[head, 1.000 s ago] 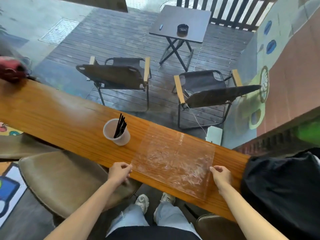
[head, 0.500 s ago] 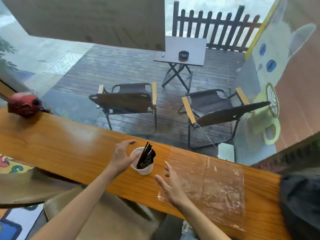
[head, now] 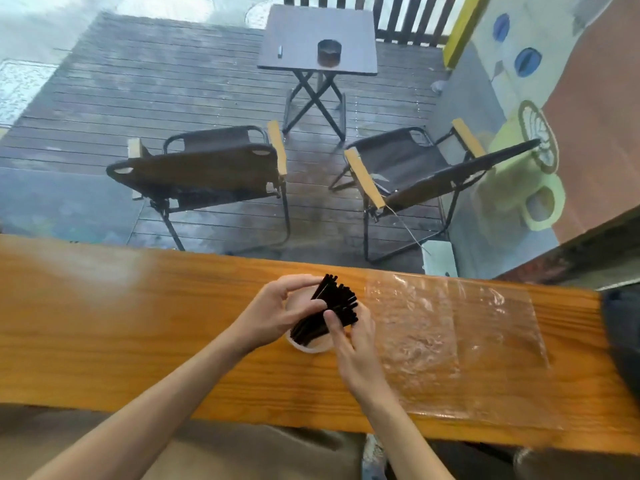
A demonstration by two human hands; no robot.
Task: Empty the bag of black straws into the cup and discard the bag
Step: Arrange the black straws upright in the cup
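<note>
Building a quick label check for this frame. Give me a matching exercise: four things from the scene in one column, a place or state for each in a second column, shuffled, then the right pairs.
Things:
1. black straws
2. plastic bag
3. cup
4. ashtray

Places or states:
A. on the small folding table out on the deck
B. lying flat and empty on the wooden counter, right of the cup
C. bunched between the left hand and right hand
D. on the counter beneath both hands, mostly hidden

Pairs: 1-C, 2-B, 3-D, 4-A
</note>
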